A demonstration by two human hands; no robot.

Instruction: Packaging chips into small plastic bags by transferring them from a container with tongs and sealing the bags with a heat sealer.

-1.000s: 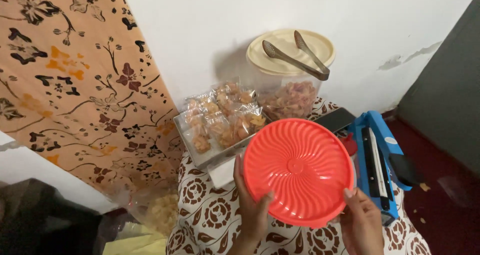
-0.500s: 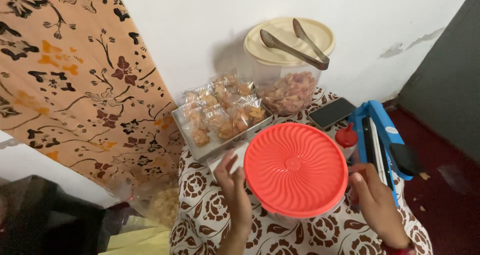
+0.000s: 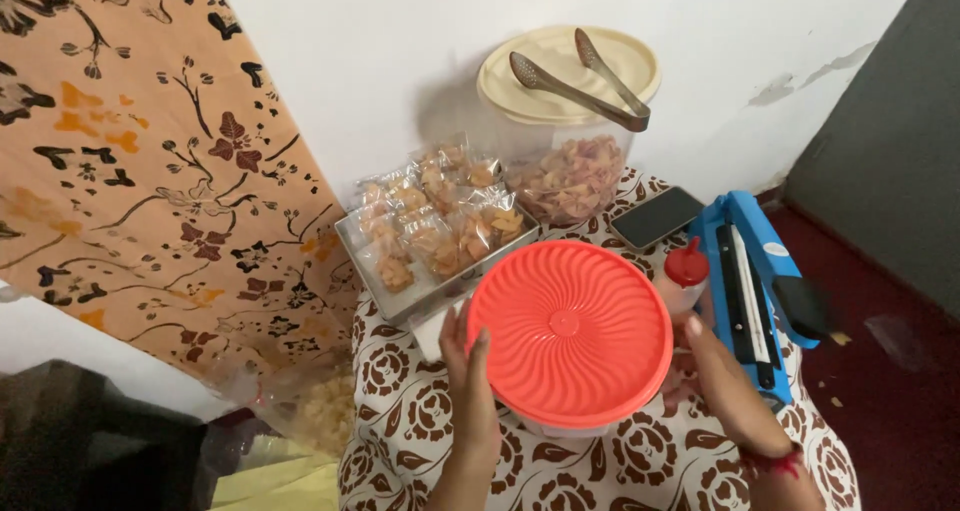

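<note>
A round red ribbed lid (image 3: 569,332) lies flat on top of a clear container (image 3: 560,428) on the small table. My left hand (image 3: 470,381) grips the lid's left rim with fingers curled over the edge. My right hand (image 3: 728,381) presses against the container's right side, just under the lid's rim. Both hands hold the lid and container between them.
A metal tray (image 3: 392,301) of bagged snacks sits behind. A big clear tub (image 3: 568,176) with a cream lid and metal tongs (image 3: 580,83) stands at the wall. A phone (image 3: 657,217), a red-capped bottle (image 3: 685,269) and a blue sealer (image 3: 755,291) lie right. A floral curtain (image 3: 130,151) hangs left.
The red lid was held up tilted toward me; it has come down flat onto the container. My hands shifted from its lower edge to its two sides.
</note>
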